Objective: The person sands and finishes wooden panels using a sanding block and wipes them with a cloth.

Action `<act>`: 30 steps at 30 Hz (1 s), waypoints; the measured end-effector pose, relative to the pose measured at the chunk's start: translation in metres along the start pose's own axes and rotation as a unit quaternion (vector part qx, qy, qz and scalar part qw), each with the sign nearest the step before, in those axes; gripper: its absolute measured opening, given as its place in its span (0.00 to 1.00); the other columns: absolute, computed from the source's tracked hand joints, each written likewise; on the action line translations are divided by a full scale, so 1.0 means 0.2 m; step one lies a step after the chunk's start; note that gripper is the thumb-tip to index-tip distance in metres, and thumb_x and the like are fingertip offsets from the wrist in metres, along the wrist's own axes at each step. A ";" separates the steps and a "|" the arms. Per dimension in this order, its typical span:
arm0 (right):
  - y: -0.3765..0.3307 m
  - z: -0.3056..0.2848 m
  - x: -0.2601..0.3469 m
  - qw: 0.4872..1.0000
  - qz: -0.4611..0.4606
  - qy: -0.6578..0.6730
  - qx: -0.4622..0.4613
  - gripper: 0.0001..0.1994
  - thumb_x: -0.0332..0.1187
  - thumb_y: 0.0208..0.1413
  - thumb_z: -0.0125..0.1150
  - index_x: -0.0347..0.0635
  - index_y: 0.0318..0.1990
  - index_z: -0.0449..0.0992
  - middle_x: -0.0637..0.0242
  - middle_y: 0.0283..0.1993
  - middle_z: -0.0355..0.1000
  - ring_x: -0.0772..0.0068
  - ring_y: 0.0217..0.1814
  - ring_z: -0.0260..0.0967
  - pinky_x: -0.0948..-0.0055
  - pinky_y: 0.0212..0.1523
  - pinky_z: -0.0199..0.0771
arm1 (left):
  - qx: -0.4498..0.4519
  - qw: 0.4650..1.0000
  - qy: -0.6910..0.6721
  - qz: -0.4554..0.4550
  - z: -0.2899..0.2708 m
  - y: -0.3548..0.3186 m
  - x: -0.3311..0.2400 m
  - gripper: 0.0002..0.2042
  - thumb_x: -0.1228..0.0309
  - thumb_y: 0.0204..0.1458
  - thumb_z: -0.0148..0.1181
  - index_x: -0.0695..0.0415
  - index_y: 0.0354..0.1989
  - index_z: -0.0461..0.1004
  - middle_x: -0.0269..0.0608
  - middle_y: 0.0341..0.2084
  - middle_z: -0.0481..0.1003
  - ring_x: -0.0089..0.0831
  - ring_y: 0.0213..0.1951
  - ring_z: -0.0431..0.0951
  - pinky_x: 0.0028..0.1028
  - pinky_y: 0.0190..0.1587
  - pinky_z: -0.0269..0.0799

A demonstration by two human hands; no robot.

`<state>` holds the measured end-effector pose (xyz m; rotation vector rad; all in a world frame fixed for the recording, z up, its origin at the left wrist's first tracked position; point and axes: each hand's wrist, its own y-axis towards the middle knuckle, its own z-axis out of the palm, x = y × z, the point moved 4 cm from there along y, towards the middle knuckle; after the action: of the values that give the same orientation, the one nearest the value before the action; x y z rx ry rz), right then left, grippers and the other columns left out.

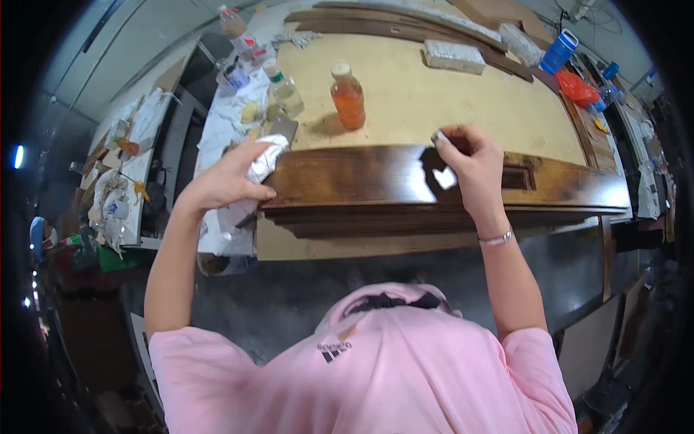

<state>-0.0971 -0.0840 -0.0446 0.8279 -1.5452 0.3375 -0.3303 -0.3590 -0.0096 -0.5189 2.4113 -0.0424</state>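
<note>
A long, glossy dark-brown wooden piece (347,173) lies across the near side of the table, with a rectangular cut-out (517,178) toward its right. At its left end my left hand (230,173) is closed on a crumpled white cloth (266,160), the thumb at the wood's corner. My right hand (473,163) is above the far edge of the wood, left of the cut-out. Its thumb and fingers pinch a small whitish piece (438,137), too small to name and partly hidden by the fingers. Bright light reflects off the wood below that hand.
Beyond the wood stand a bottle of orange liquid (348,98) and a bottle of pale liquid (285,92). Brown wooden strips (405,29) and a white wrapped block (454,56) lie at the back. A blue bottle (559,50) and red plastic bag (578,88) sit far right.
</note>
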 end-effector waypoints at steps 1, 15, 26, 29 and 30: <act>0.00 0.00 -0.01 1.000 0.010 0.012 -0.011 0.08 0.26 0.52 0.66 0.32 0.39 0.80 0.70 0.32 0.76 0.84 0.33 0.71 0.82 0.35 0.70 | -0.004 1.000 0.006 0.015 0.00 0.00 -0.01 0.39 0.69 0.38 0.72 0.62 0.63 0.64 0.53 0.52 0.66 0.46 0.58 0.66 0.34 0.63 0.59; 0.00 -0.01 -0.03 1.000 0.013 0.027 0.002 0.08 0.26 0.54 0.67 0.32 0.39 0.80 0.72 0.33 0.76 0.87 0.34 0.70 0.84 0.36 0.69 | 0.009 0.985 -0.151 -0.081 0.04 -0.02 -0.03 0.41 0.80 0.36 0.68 0.61 0.66 0.62 0.44 0.56 0.66 0.36 0.60 0.65 0.29 0.64 0.59; 0.01 -0.01 -0.03 0.999 0.011 0.028 -0.012 0.09 0.28 0.49 0.68 0.31 0.36 0.81 0.64 0.36 0.76 0.77 0.35 0.75 0.77 0.38 0.74 | -0.015 0.953 -0.275 -0.125 0.06 -0.02 -0.01 0.40 0.86 0.34 0.65 0.62 0.65 0.63 0.38 0.54 0.67 0.29 0.55 0.68 0.27 0.56 0.67; 0.00 -0.01 -0.03 0.999 0.014 0.029 -0.015 0.09 0.28 0.49 0.68 0.31 0.36 0.81 0.65 0.35 0.76 0.77 0.35 0.75 0.77 0.38 0.73 | -0.020 0.952 -0.279 -0.120 0.06 -0.02 -0.01 0.41 0.86 0.34 0.65 0.62 0.65 0.63 0.38 0.54 0.67 0.28 0.55 0.69 0.27 0.56 0.68; 0.00 -0.01 -0.03 0.999 0.015 0.029 -0.017 0.09 0.28 0.49 0.68 0.31 0.36 0.81 0.65 0.35 0.76 0.77 0.35 0.75 0.77 0.38 0.73 | -0.028 0.952 -0.272 -0.136 0.06 -0.03 0.00 0.41 0.86 0.34 0.65 0.62 0.65 0.63 0.38 0.54 0.67 0.28 0.55 0.69 0.27 0.56 0.68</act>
<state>-0.0966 -0.0803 -0.0507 0.7619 -1.5068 0.3534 -0.3209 -0.3630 -0.0183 -0.7751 1.7972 0.0456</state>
